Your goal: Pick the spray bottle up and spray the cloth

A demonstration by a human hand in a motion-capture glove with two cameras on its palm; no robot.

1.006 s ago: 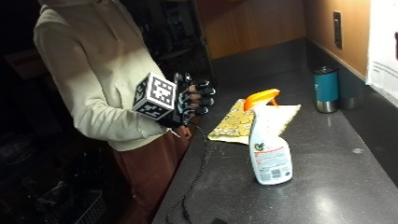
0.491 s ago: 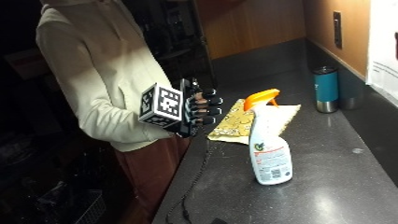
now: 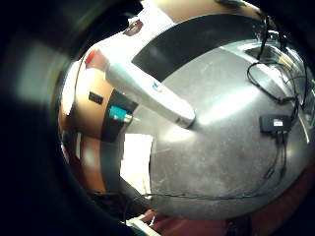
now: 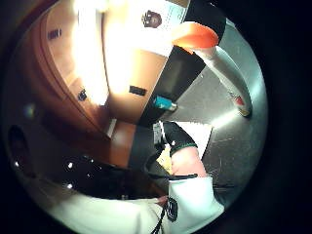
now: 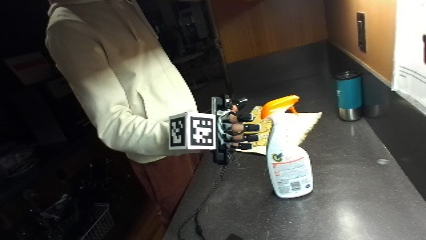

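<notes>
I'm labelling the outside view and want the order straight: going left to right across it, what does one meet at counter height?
Gloved right hand → spray bottle → teal tumbler. The cloth lies behind the bottle and overlaps it, so it is left out.

I can't read any words here. The bottle [image 5: 287, 162] on the counter has a label with a small round green and white logo and blocks of print too small for me to make out. The paper [image 5: 411, 47] on the wall carries only unreadable marks.
</notes>
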